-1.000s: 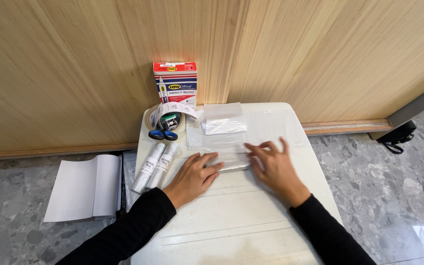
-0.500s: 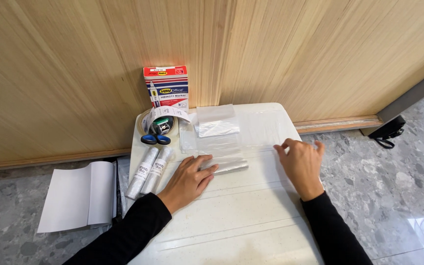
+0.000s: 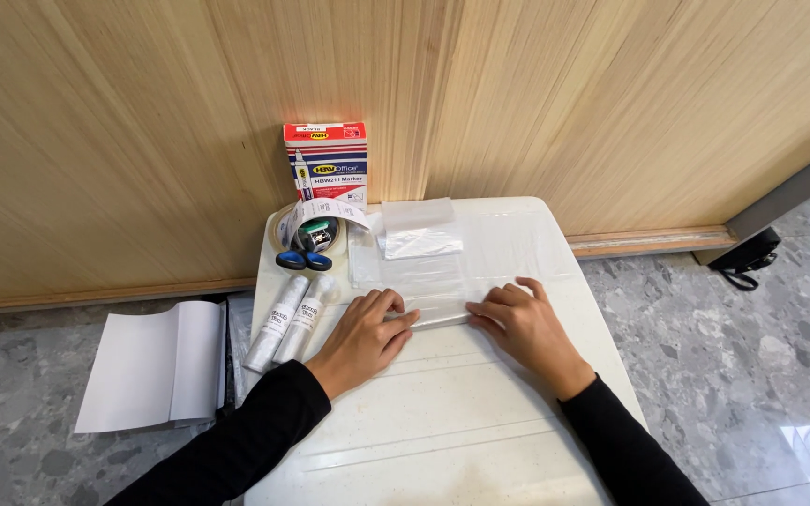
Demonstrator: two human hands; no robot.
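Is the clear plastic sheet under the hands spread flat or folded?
Mostly flat: the clear plastic sheet lies on the white table, its near edge pressed under the left hand and right hand.

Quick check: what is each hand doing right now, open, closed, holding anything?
Left hand: open, fingers pressing flat on the clear plastic bag, gripping nothing.
Right hand: open, fingertips resting on the same bag.

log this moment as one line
left hand: flat on clear plastic bag | right hand: flat on it | surface: white table
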